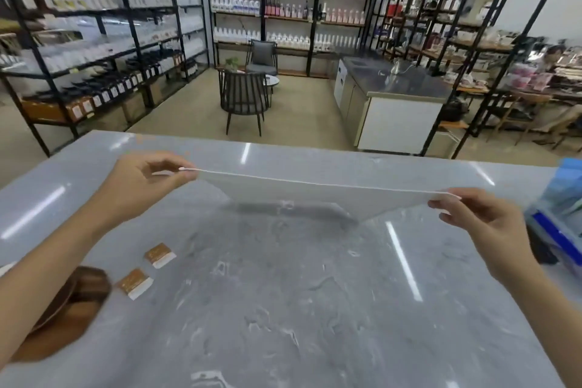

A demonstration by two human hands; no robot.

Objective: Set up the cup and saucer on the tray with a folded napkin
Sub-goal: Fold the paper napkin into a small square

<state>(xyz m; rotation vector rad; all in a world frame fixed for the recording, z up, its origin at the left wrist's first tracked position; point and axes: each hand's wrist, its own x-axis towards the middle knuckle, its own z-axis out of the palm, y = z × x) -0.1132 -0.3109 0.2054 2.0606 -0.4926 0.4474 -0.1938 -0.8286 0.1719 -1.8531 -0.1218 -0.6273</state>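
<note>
**Holding the napkin taut above the counter**

Head view: the left hand (148, 179) and right hand (472, 214) each pinch a corner of the white napkin (299, 195), stretched between them over the far middle of the marble counter (283, 293). A wooden tray (78, 299) sits at the near left edge beside two sachets (148, 271). No cup or saucer is visible. An uneven pull may skew the fold.

Two brown-and-white sachets (148, 269) lie on the grey marble counter (283, 309); a blue bin (560, 217) sits at its right edge.
</note>
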